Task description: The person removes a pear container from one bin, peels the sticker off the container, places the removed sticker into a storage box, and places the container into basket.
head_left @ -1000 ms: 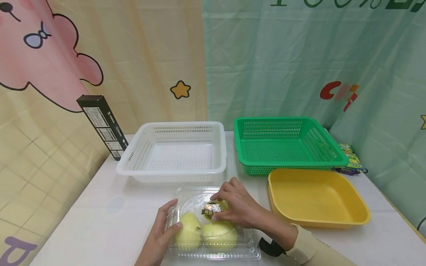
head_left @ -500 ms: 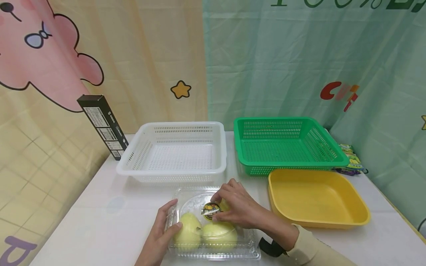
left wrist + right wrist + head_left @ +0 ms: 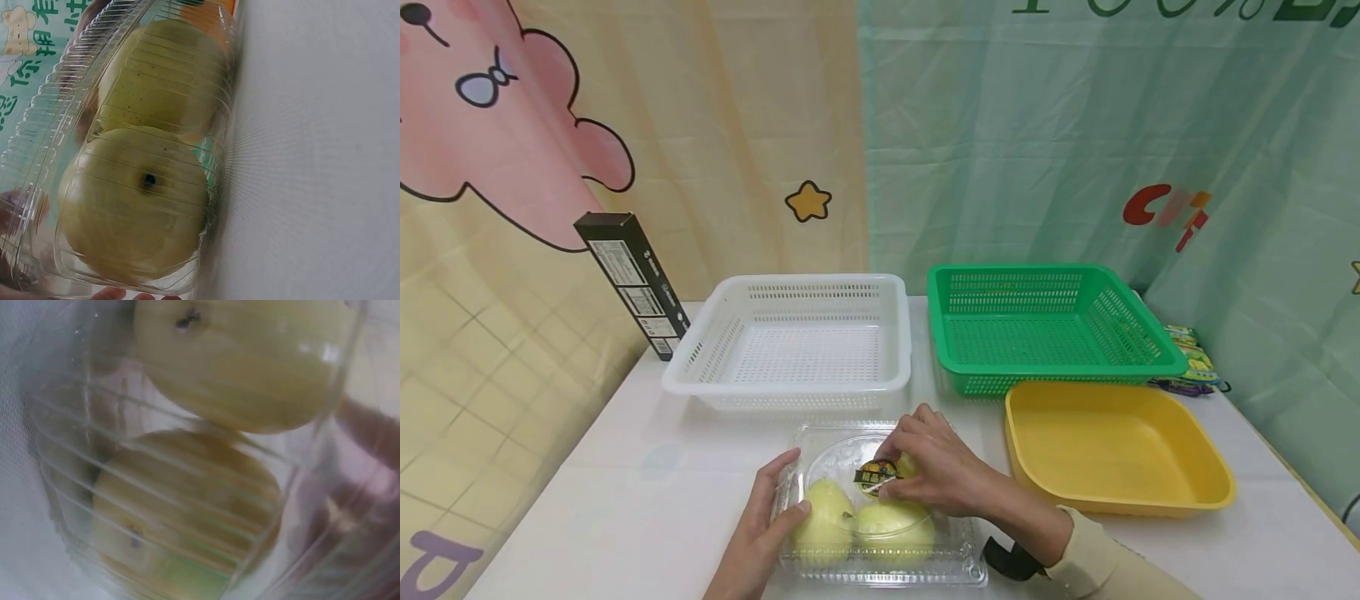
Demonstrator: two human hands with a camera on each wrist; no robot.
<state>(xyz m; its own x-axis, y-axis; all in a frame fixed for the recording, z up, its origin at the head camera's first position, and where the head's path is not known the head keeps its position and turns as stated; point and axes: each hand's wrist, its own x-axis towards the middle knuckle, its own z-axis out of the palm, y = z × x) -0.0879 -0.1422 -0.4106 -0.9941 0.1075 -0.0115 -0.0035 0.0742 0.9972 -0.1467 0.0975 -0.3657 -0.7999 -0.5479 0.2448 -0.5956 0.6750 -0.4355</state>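
Note:
On the table in front of me lies a clear plastic clamshell box (image 3: 958,571) of pale yellow-green pears (image 3: 895,533). My left hand (image 3: 760,529) grips its left side, the thumb over the lid. A round dark label (image 3: 876,478) is stuck on top. Beside that label, my right hand (image 3: 936,467) has thumb and curled fingers on the lid, partly covering a pear behind. The left wrist view shows a pear (image 3: 134,212) through the ribbed wall, with fingertips (image 3: 109,294) under the edge. Through the plastic, the right wrist view shows blurred pears (image 3: 187,506).
Behind the box stands a white basket (image 3: 786,390), with a green basket (image 3: 1060,369) to its right. A yellow tub (image 3: 1120,442) sits at the right. A tall black carton (image 3: 636,283) leans at the back left; colourful packets (image 3: 1193,362) lie at the back right.
The glare on the label has shifted: a white patch a second ago is now a thin bright streak. Both hands keep their places on the box.

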